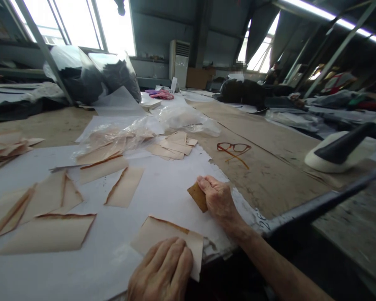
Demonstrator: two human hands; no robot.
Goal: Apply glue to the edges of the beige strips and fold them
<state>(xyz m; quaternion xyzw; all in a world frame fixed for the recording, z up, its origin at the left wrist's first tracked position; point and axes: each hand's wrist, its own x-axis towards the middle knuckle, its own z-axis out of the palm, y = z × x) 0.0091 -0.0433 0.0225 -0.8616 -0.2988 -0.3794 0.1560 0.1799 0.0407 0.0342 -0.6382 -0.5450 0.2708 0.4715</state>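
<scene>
In my right hand [217, 200], pinched between thumb and fingers, is a small brown rectangular card [198, 197], held over the white paper. My left hand [164, 267] lies palm down on a beige piece of paper or fabric [148, 234] near the table's front edge, pressing it with fingers side by side; its thumb is hidden. A brown strip runs along the far edge of that piece. Further left lie similar pieces with brown edges, among them a beige piece [125, 188] and a wide beige piece [50, 236].
White paper [113, 234] covers the near tabletop. Beyond lie a stack of beige pieces [175, 146], clear plastic [188, 119] and brown-framed glasses [233, 147]. A white device with a black handle [338, 150] stands at right. Stuffed bags [78, 75] stand at the back left.
</scene>
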